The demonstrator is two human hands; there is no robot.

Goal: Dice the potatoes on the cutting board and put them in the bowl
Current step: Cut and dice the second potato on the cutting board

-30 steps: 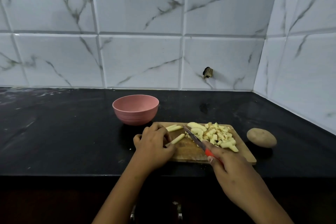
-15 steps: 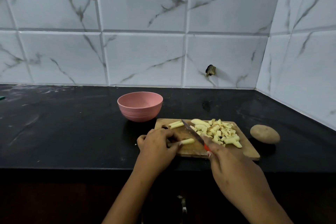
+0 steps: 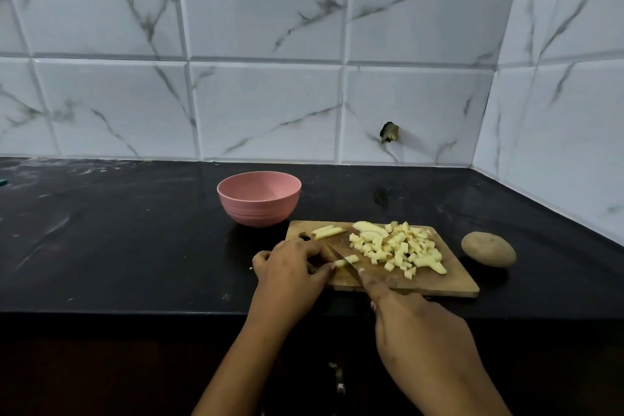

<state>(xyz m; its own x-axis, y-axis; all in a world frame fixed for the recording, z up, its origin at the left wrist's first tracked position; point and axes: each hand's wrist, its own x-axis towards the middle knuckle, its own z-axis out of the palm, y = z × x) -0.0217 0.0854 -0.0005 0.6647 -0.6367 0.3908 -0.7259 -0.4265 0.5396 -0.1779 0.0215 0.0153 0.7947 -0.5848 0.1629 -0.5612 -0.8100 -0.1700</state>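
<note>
Since half a second back, knife (image 3: pixel 351 268) slid left toward board's (image 3: pixel 439 284) near-left corner. Blade now lies across strip (image 3: pixel 349 259), pinched by curled left hand (image 3: pixel 290 268). Handle hidden in right hand (image 3: pixel 415 324) grip, forefinger along spine. Black counter (image 3: pixel 135 240) under board. Mid-board, dice (image 3: pixel 398 246) heaped; two strips (image 3: pixel 328 231) at far-left corner. Pink bowl (image 3: pixel 259 203) behind left end; whole potato (image 3: pixel 488 249) just off right end. Marbled tile wall (image 3: pixel 270 94) behind.

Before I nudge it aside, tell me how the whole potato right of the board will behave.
The whole potato is an oval, so it will probably wobble or roll on the smooth counter. Its unpeeled, matte skin likely gives decent grip. It looks solid, so probably stiff.
</note>
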